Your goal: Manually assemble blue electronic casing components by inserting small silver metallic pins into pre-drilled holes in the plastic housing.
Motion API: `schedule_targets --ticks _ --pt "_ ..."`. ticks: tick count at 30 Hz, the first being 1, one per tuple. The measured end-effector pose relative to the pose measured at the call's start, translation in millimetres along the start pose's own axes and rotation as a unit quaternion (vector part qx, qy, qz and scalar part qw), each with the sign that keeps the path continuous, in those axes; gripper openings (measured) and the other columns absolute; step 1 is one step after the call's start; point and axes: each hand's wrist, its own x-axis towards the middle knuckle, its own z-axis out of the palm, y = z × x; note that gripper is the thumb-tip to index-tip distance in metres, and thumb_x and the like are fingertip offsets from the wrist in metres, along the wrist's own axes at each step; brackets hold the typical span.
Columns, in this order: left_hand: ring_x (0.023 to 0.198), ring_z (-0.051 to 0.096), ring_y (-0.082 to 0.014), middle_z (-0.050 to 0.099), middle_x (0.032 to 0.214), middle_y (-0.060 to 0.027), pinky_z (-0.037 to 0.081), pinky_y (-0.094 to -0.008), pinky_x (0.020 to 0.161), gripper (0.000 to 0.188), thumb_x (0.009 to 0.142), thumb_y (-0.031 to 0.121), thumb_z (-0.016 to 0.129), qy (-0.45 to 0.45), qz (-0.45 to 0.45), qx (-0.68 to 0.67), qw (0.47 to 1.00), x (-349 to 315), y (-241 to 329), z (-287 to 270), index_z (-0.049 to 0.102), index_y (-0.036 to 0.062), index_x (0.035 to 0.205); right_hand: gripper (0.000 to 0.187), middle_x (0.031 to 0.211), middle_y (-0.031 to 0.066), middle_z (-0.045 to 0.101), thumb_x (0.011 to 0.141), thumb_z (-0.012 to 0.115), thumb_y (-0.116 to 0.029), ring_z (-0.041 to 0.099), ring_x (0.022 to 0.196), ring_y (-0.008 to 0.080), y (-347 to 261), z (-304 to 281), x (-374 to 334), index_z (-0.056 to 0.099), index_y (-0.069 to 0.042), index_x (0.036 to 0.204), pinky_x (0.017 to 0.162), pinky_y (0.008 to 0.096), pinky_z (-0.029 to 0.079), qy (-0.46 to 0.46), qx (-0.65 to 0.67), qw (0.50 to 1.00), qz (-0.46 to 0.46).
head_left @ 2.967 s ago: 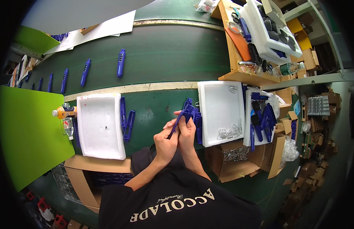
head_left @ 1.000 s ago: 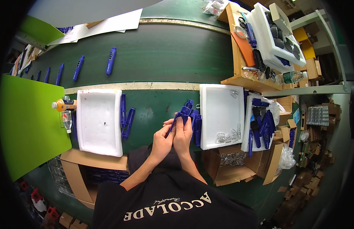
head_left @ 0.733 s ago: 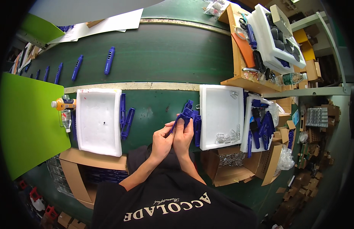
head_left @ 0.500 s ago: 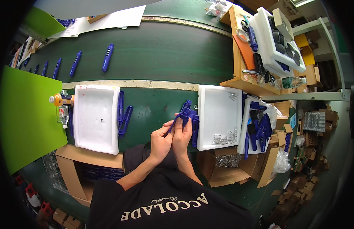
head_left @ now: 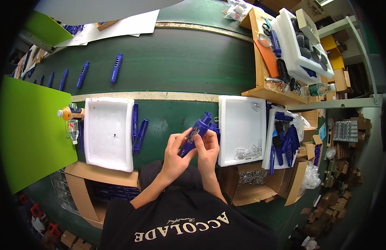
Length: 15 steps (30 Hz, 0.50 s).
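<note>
Both hands hold a dark blue, marker-shaped plastic casing (head_left: 200, 125) above the green bench, between two white foam trays. It tilts with its narrower end up and to the right, and a clear piece shows in its oval window. My left hand (head_left: 174, 152) is wrapped round the lower part. My right hand (head_left: 207, 152) grips its right side, the thumb pressed by the window. More blue casing parts (head_left: 215, 130) lie just beyond my right hand, partly hidden by it. The right foam tray (head_left: 239, 125) beside them holds several clear plastic pieces (head_left: 249, 152).
Left stands another foam tray (head_left: 109, 135), with blue half-casings (head_left: 139, 135) along its right side. Several blue casings (head_left: 117, 67) lie on the green belt (head_left: 172, 58). Open cardboard boxes (head_left: 253, 191) sit below the bench edge. A wooden shelf (head_left: 253, 46) stands far right.
The casing has turned in my hands, so its window and clear piece now face up. My right hand has shifted right and the fingers have spread along the casing. The whole view has moved slightly.
</note>
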Motion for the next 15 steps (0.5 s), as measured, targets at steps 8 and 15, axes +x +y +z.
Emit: schedule_targets --ticks 8,15 --pt "0.079 0.063 -0.0194 0.064 0.101 -0.0097 0.055 -0.0312 0.077 0.078 0.079 -0.002 0.077 0.015 0.035 -0.004 0.999 -1.3 0.7 -0.3 0.045 0.0091 0.149 0.024 0.105 0.0074 0.069 0.097 0.065 -0.006 0.066 0.093 0.0125 -3.1 -12.6 5.2 0.060 0.000 0.119 0.082 0.0268 0.053 -0.071 0.157 0.978 0.121" --pt "0.082 0.063 -0.0265 0.064 0.100 -0.0148 0.051 -0.0343 0.076 0.080 0.081 -0.001 0.075 -0.039 0.044 0.040 0.997 -6.0 1.2 -2.0 0.040 0.0076 0.152 0.024 0.103 0.0095 0.070 0.092 0.069 -0.001 0.068 0.091 0.0161 -1.9 -22.4 4.6 0.063 0.003 0.115 0.082 0.0286 0.054 -0.085 0.180 0.974 0.109"
